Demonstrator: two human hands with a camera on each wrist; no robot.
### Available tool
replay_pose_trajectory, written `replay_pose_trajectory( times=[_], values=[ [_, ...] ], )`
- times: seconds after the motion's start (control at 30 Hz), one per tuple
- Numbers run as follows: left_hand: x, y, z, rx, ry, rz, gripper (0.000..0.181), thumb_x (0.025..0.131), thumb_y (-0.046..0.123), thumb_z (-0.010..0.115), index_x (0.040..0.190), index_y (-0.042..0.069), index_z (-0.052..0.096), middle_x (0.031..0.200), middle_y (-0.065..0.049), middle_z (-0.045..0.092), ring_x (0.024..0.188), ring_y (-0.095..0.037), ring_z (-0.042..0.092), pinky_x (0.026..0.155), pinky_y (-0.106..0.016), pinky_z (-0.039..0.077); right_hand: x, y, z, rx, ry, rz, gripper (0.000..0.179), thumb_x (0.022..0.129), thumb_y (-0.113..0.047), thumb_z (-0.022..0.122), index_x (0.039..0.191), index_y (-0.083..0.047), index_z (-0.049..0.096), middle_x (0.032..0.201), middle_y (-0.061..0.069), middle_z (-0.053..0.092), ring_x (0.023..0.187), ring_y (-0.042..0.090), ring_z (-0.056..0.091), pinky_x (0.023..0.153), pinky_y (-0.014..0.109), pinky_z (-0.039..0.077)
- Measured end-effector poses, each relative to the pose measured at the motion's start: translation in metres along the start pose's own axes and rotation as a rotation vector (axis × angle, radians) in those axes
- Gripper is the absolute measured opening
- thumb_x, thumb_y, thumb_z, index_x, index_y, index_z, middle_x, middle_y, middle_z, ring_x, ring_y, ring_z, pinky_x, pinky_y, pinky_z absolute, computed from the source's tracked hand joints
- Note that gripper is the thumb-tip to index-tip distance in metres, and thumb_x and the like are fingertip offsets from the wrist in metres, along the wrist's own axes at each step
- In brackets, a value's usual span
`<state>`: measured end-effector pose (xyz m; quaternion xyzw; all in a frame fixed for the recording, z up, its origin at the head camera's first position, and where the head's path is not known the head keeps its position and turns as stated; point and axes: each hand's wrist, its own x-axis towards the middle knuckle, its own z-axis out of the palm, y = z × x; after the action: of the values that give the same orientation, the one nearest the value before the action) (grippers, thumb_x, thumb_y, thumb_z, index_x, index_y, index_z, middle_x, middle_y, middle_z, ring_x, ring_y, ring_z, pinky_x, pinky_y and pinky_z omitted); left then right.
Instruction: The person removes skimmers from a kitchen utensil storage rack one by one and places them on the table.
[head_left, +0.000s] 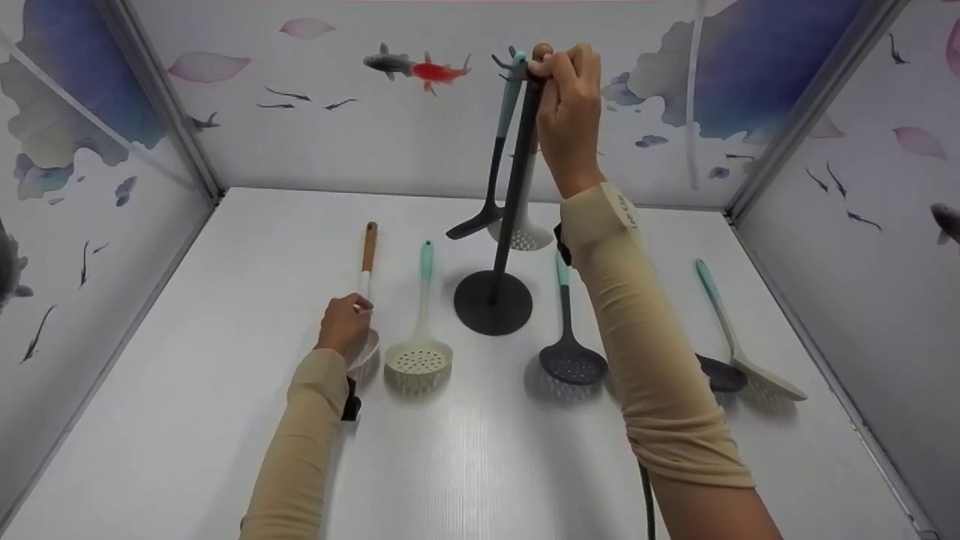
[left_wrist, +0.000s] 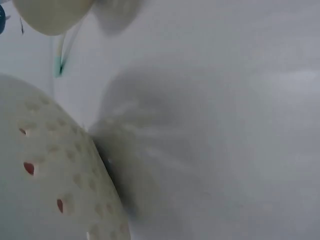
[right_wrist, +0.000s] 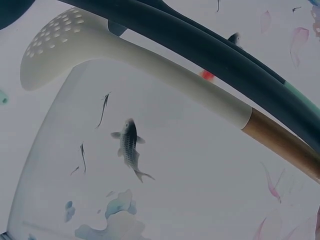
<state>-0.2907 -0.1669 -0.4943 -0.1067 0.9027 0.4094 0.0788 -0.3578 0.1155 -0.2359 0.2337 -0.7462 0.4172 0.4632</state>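
Observation:
My left hand (head_left: 345, 324) pinches the pale neck of a skimmer with a wooden handle (head_left: 370, 244); its holed head (left_wrist: 60, 175) fills the left side of the left wrist view. High up, my right hand (head_left: 574, 105) grips the top of a black utensil stand (head_left: 517, 180), just below its round wooden knob (head_left: 542, 51). From the stand's hooks hang a dark utensil with a teal handle (head_left: 510, 105) and a pale slotted ladle with a wooden handle (right_wrist: 150, 65). Part of the ladle is behind the pole in the head view.
On the white table (head_left: 450, 465) lie a pale skimmer with teal handle (head_left: 418, 356), left of the stand's round base (head_left: 493, 319), and a dark skimmer (head_left: 574, 364) to its right. Farther right are a pale turner (head_left: 769, 379) and a dark utensil (head_left: 722, 373) partly behind my forearm. Printed panels surround the table.

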Motion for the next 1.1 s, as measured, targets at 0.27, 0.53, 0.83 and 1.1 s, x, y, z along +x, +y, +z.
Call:
replay_pose_trajectory(
  times=[0.27,0.53,0.83,1.1],
  values=[
    [-0.005,0.006,0.001,0.15,-0.032,0.012,0.032,0.093,0.018,0.047,0.123,0.007,0.053,0.122,-0.015,0.042,0.109,-0.03,0.049,0.095,-0.046,0.042,0.001,0.002,-0.001,0.002,0.008,-0.002,0.024,0.097,-0.002,0.04,0.09,0.004,0.062,0.087,-0.002,0.036,0.091,0.016,0.042,0.084,0.018,0.041],
    [-0.008,0.009,0.004,0.206,-0.026,0.021,0.03,0.095,0.016,0.047,0.122,0.005,0.053,0.119,-0.015,0.044,0.107,-0.031,0.05,0.094,-0.046,0.043,0.0,0.003,-0.001,-0.033,0.006,0.007,0.025,0.097,-0.002,0.039,0.09,0.005,0.062,0.087,-0.002,0.035,0.088,0.017,0.039,0.08,0.019,0.039],
    [-0.009,0.01,0.006,0.204,-0.003,-0.021,0.029,0.094,0.015,0.047,0.119,0.004,0.053,0.116,-0.014,0.045,0.105,-0.032,0.05,0.092,-0.048,0.043,-0.001,0.003,0.0,-0.017,0.009,0.012,0.024,0.097,-0.003,0.04,0.089,0.005,0.061,0.087,-0.001,0.036,0.09,0.016,0.041,0.082,0.017,0.039],
    [-0.007,0.011,0.007,0.244,0.001,-0.026,0.029,0.092,0.014,0.049,0.118,0.001,0.054,0.117,-0.017,0.046,0.106,-0.035,0.049,0.092,-0.051,0.042,0.0,0.0,0.002,-0.011,0.009,0.008,0.025,0.097,-0.003,0.04,0.089,0.004,0.062,0.087,0.0,0.037,0.09,0.016,0.042,0.083,0.017,0.041]
  ],
)
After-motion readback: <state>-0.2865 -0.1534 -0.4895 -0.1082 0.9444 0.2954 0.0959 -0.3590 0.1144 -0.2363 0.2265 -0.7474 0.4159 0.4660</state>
